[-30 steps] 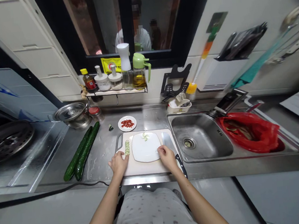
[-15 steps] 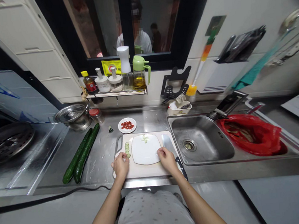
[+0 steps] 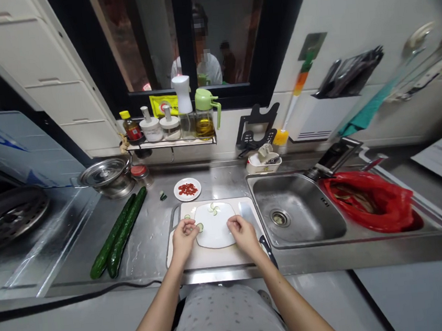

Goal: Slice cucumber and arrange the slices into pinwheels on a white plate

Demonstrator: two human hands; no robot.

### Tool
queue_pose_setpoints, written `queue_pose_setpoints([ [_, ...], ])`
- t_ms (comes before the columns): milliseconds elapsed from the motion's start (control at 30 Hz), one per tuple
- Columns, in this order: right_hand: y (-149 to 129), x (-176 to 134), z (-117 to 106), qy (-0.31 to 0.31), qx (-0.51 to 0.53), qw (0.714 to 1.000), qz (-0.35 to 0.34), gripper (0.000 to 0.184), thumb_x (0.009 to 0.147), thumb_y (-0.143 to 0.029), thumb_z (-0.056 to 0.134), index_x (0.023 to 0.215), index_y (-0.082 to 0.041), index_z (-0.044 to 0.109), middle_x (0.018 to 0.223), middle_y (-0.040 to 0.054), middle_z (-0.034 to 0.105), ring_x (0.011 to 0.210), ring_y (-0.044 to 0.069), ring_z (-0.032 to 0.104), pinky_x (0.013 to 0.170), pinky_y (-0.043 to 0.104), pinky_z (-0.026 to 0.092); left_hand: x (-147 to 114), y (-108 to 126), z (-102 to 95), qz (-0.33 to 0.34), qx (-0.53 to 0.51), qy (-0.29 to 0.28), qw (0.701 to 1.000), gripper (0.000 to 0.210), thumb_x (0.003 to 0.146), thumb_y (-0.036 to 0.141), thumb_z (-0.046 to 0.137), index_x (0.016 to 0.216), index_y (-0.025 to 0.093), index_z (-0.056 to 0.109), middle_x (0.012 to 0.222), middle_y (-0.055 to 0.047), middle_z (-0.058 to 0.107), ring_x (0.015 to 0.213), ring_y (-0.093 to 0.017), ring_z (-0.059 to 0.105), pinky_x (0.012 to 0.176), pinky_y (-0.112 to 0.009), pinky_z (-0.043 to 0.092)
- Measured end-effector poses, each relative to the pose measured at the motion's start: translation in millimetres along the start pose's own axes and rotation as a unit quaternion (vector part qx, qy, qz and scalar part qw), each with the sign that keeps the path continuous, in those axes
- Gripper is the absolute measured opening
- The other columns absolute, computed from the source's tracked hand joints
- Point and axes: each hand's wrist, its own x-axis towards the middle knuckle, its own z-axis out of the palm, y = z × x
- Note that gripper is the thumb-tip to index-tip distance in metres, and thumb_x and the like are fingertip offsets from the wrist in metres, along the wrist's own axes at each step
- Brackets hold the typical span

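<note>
A thin cucumber slice [image 3: 200, 227] is pinched in my left hand [image 3: 185, 239], over the left edge of a white square plate [image 3: 217, 234]. My right hand [image 3: 244, 234] is closed at the plate's right edge, thumb and fingers together; I cannot make out what is between them. Cut cucumber pieces [image 3: 213, 209] form a small fan pattern near the plate's far edge. Under the plate lies a pale cutting board [image 3: 211, 258], and my left hand partly covers the row of slices on it. A knife [image 3: 267, 247] rests along the board's right side, its handle toward me.
Two whole cucumbers [image 3: 123, 233] lie to the left. Behind the board sits a small dish [image 3: 188, 196] of red pieces. At right are the sink [image 3: 302, 230] and a red plastic bag [image 3: 368, 213]. A seasoning rack [image 3: 171, 143] hangs below the window.
My left hand has lifted a cucumber slice from the board and brought it right, to the plate's edge. My right hand stays by the plate's right side. The view has tilted slightly.
</note>
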Motion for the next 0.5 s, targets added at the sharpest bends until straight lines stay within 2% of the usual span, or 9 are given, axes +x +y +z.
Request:
queue_pose_setpoints([
  [100,-20,6,-5,0.002,0.025,0.999,-0.041,0.020,0.083,-0.037,0.053,0.082,-0.019,0.063,0.073,0.0019,0.061,0.066,0.015,0.055,0.063,0.025,0.043,0,32,5.9,0.033,-0.022,-0.041,0.998,0.027,0.066,0.031,0.069,0.088,0.018,0.060,0.071,0.000,0.063,0.065,-0.012,0.054,0.066,-0.024,0.040],
  [200,-40,10,-12,-0.029,0.041,0.995,-0.089,0.018,0.084,-0.035,0.056,0.089,-0.020,0.065,0.083,0.0037,0.063,0.076,0.015,0.057,0.063,0.025,0.044,2,54,8.6,0.057,-0.015,-0.087,0.994,0.028,0.066,0.027,0.071,0.091,0.018,0.060,0.070,0.001,0.064,0.068,-0.012,0.056,0.068,-0.024,0.039],
  [333,-58,12,-20,-0.083,0.042,0.985,-0.142,0.018,0.086,-0.034,0.057,0.096,-0.022,0.067,0.093,0.0055,0.063,0.089,0.018,0.057,0.062,0.025,0.045,4,68,10.8,0.061,0.011,-0.122,0.991,0.031,0.065,0.025,0.072,0.093,0.019,0.060,0.069,0.001,0.065,0.069,-0.012,0.057,0.070,-0.024,0.039],
  [500,-63,12,-20,-0.079,0.037,0.984,-0.158,0.017,0.086,-0.032,0.059,0.097,-0.023,0.067,0.096,0.0057,0.062,0.093,0.019,0.056,0.070,0.028,0.047,1,73,13.5,0.061,0.018,-0.132,0.989,0.032,0.064,0.026,0.073,0.093,0.020,0.061,0.070,0.002,0.066,0.070,-0.013,0.058,0.073,-0.025,0.039],
])
